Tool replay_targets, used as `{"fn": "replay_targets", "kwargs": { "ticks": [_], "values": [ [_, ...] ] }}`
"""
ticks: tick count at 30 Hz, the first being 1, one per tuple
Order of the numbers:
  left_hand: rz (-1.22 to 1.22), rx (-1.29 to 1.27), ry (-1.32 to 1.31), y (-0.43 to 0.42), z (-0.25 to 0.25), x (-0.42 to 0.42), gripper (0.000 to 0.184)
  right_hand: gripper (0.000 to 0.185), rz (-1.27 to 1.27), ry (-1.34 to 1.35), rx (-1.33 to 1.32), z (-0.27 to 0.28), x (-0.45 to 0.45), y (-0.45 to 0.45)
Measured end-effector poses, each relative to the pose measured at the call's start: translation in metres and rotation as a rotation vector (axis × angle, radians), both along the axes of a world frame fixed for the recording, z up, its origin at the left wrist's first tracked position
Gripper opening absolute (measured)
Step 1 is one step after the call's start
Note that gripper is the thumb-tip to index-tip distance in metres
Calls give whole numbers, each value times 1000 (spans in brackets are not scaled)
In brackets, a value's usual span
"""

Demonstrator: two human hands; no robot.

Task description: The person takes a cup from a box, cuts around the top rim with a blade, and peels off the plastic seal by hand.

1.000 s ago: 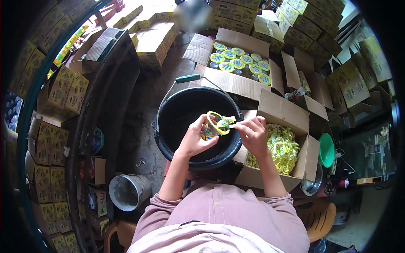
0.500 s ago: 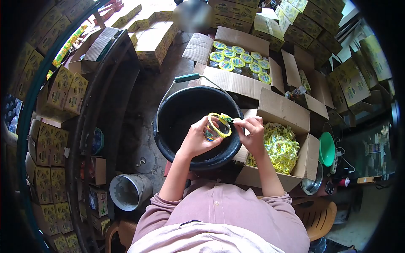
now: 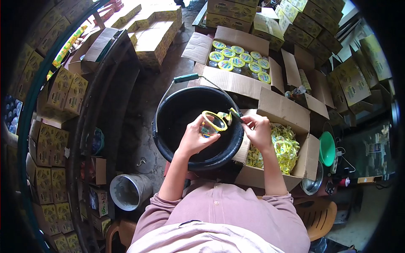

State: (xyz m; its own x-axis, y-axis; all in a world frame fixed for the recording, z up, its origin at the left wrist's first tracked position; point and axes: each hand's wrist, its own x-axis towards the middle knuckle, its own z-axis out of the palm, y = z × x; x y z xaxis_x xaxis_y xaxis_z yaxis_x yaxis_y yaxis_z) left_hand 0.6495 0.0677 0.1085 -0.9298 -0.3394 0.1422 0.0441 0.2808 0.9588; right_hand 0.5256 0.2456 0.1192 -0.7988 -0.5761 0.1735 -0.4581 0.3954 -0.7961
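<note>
My left hand (image 3: pixel 197 137) is closed around a clear plastic cup (image 3: pixel 208 128) with a yellow rim, tilted over the black bucket (image 3: pixel 168 145). A torn piece of yellow-green lid film (image 3: pixel 226 117) hangs off the right side of the rim. Close by, the fingers of my right hand (image 3: pixel 258 130) pinch a small dark, blade-like tool (image 3: pixel 236 113), which meets the loose film. Below that hand stands a cardboard box (image 3: pixel 283 109) holding a heap of yellow plastic strips (image 3: pixel 283 145).
An open carton (image 3: pixel 236 82) of yellow-lidded cups (image 3: pixel 237 62) lies beyond the bucket. The bucket's green handle (image 3: pixel 186 78) is raised at its far side. A grey pail (image 3: pixel 130 192) stands at lower left, a green bowl (image 3: pixel 326 148) at right. Stacked cartons (image 3: pixel 63 99) line the left.
The film has come away from the cup's mouth and now hangs at its right edge. My right hand has moved right, apart from the cup. The blurred shape at the back is gone.
</note>
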Motion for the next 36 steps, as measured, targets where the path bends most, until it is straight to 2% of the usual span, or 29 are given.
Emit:
{"fn": "replay_targets", "kwargs": {
  "ticks": [1, 5, 8, 9, 12, 16, 18, 20, 22, 23, 24, 26, 27, 28, 30, 33, 34, 36],
  "values": [
    [13, 66, -8, -2, -2, 0, 46, 12, -3, -10, 20, 0, -2, 0],
    [109, 215, 102, -6, -12, -2, 49, 12, 141, 503, 295, 3, 2, 1],
    [185, 313, 117, -4, -12, -4, 48, 18, 227, 698, 263, 7, 12, -2],
    [200, 313, 131, -3, -12, -4, 48, 24, 222, 758, 262, 11, 16, -2],
    [289, 232, 163, -5, -20, -5, 49, 26, 140, 844, 157, 13, 17, 1],
    [308, 148, 131, -7, -19, -4, 49, 22, -9, 839, 143, 18, 4, 29],
    [266, 140, 123, -3, -13, -2, 49, 16, -237, 769, -57, 19, -2, 47],
    [237, 142, 125, 0, -11, -3, 49, 14, -485, 532, -238, 6, -5, 74],
    [222, 154, 133, 1, -10, -3, 49, 23, -625, 238, -193, -20, -9, 103],
    [230, 125, 112, -1, -16, -4, 49, 34, -531, 125, 511, -50, -23, 136],
    [229, 111, 139, -1, -15, -4, 49, 39, -455, 107, 503, -86, -28, 161],
    [242, 147, 127, -1, -15, -4, 49, 37, -484, -25, 455, -64, -9, 158],
    [227, 154, 125, 1, -16, -1, 50, 38, -468, 48, 442, -64, -6, 161],
    [212, 159, 130, 0, -17, -1, 50, 38, -510, -67, 412, -53, -2, 156],
    [153, 133, 168, 1, -17, -2, 50, 34, -531, -94, 207, -41, 4, 150],
    [55, 14, 224, 0, -20, -2, 51, 28, -518, -201, -343, -56, 0, 145],
    [42, -10, 246, 1, -19, -2, 51, 26, -571, -184, -452, -46, 5, 131],
    [37, -54, 234, 3, -15, -2, 52, 25, -553, 189, -251, -25, 15, 106]
  ]
}}
